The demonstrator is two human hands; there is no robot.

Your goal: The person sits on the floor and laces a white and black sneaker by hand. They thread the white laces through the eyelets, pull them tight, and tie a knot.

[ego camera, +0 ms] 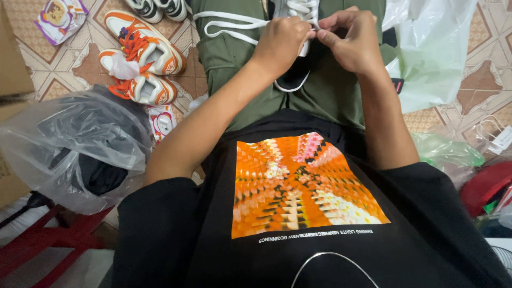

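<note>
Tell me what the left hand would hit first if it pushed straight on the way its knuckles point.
Probably the right hand: the left hand points across at it, fingertips nearly touching over the white lace. Depth is unclear.

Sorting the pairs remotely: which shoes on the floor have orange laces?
The white-and-orange pair on the tiled floor, left of the person's lap. The pair above it at the frame's top edge is dark and white, without orange.

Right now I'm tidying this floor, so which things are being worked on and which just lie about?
In hand:
left hand
right hand
white lace
shoe on lap

Lying about:
orange-laced sneakers
grey plastic bag
pale green bag
red stool
</note>
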